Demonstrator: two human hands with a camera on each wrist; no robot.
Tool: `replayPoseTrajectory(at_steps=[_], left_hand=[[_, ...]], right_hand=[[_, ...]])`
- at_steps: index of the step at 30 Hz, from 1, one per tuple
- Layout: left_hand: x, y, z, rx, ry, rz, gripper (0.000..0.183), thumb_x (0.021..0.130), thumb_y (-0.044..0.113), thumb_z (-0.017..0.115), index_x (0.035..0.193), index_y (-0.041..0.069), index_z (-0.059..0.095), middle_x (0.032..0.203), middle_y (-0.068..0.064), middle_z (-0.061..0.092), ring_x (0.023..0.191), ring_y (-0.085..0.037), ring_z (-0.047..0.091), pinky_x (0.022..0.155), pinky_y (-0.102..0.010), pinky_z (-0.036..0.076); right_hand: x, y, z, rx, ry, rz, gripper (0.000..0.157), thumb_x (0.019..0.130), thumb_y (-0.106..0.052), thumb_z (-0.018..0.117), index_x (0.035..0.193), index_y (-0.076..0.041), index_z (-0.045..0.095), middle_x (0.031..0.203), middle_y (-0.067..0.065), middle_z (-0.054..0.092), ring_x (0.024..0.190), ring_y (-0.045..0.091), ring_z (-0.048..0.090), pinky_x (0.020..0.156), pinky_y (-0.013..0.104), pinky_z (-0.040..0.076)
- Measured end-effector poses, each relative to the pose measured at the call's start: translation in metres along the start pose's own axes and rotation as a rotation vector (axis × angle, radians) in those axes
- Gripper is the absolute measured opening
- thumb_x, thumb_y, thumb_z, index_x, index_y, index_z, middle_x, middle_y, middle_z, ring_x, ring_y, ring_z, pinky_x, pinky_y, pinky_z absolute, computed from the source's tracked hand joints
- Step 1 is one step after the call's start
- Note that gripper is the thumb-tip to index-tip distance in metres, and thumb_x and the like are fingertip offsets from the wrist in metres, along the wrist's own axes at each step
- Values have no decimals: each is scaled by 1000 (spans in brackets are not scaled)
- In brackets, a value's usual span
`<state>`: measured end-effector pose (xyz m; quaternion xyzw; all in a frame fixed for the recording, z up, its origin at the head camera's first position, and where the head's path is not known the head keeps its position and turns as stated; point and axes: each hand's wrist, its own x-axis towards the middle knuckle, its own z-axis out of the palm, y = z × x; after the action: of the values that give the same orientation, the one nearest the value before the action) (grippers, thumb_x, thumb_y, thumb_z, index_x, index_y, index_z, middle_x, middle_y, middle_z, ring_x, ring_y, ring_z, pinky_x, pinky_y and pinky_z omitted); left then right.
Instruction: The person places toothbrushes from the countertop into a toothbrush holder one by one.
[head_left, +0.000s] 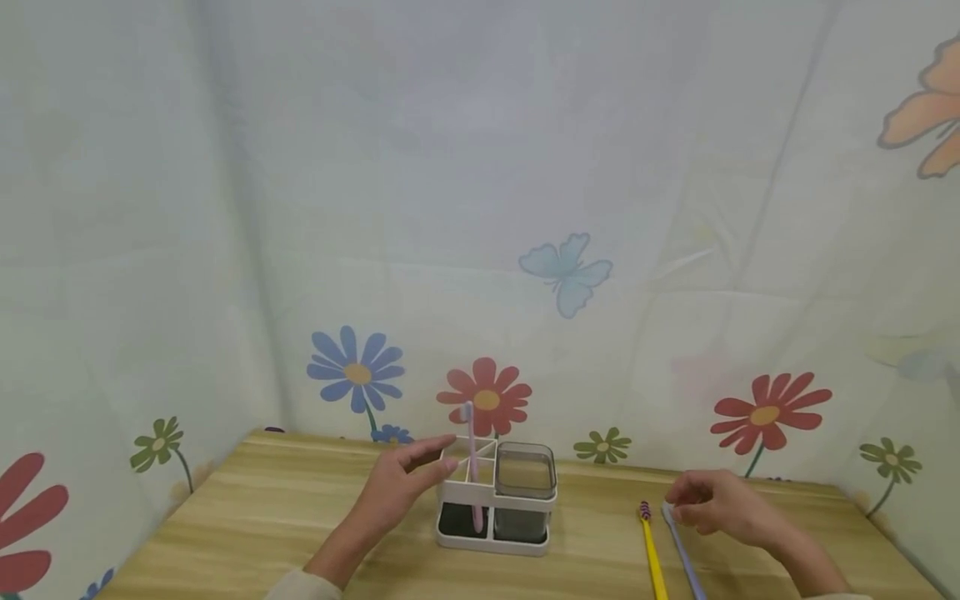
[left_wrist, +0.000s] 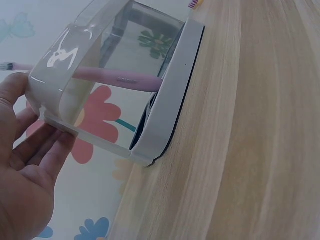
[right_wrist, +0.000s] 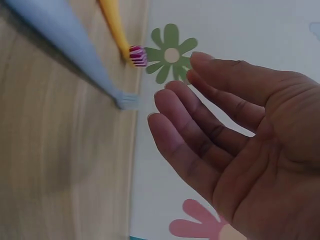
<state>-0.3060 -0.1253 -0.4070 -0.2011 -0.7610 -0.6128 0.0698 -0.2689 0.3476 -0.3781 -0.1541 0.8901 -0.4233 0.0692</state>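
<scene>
My left hand (head_left: 393, 487) grips the upper left side of a white toothbrush holder (head_left: 517, 547). In the left wrist view the thumb lies on its top rim and the fingers bear on its side. A pink toothbrush (head_left: 473, 458) stands in a left compartment, bristles up, leaning slightly. The holder's right side carries a clear cup (head_left: 527, 479). Over the head of a light blue toothbrush (head_left: 684, 554) hovers my right hand (head_left: 723, 507), fingers loosely bent; the right wrist view shows a gap between them and the brush (right_wrist: 70, 42), nothing held.
A yellow toothbrush (head_left: 653, 554) with purple-striped bristles lies just left of the blue one. Everything rests on a wood-grain table (head_left: 300, 508). Behind it hangs a pale curtain (head_left: 420, 208) printed with flowers and butterflies, close to the table's back edge.
</scene>
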Motion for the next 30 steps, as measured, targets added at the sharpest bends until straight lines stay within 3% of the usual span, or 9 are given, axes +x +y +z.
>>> replayPoseTrajectory(at_steps=[7, 14, 22, 30], left_hand=[[1, -1, 0, 3, 5, 6, 43, 98, 27, 79, 136, 8, 73, 137, -14, 70, 131, -36, 63, 109, -53, 50], [1, -2, 0, -5, 0, -4, 43, 98, 27, 79, 137, 9, 73, 138, -13, 69, 131, -35, 63, 110, -53, 49], [2, 0, -1, 3, 17, -2, 42, 98, 28, 79, 136, 12, 74, 137, -9, 71, 131, -31, 63, 111, -54, 48], [1, -3, -1, -1, -2, -6, 44, 98, 27, 79, 137, 9, 72, 139, -12, 69, 132, -33, 63, 110, -51, 49]], right_hand=[[2, 14, 7, -10, -55, -38, 12, 94, 5, 69, 105, 8, 69, 86, 7, 64, 68, 16, 56, 57, 25, 49], [4, 21, 14, -46, -54, 9, 14, 91, 2, 76, 104, 4, 71, 88, 7, 66, 73, 21, 59, 59, 28, 53], [6, 31, 15, -56, -70, -85, 15, 88, 1, 76, 102, 5, 71, 82, 2, 65, 66, 12, 57, 56, 23, 49], [4, 29, 20, -69, 12, 18, 13, 88, 4, 77, 88, 1, 64, 77, 3, 60, 68, 16, 57, 56, 25, 51]])
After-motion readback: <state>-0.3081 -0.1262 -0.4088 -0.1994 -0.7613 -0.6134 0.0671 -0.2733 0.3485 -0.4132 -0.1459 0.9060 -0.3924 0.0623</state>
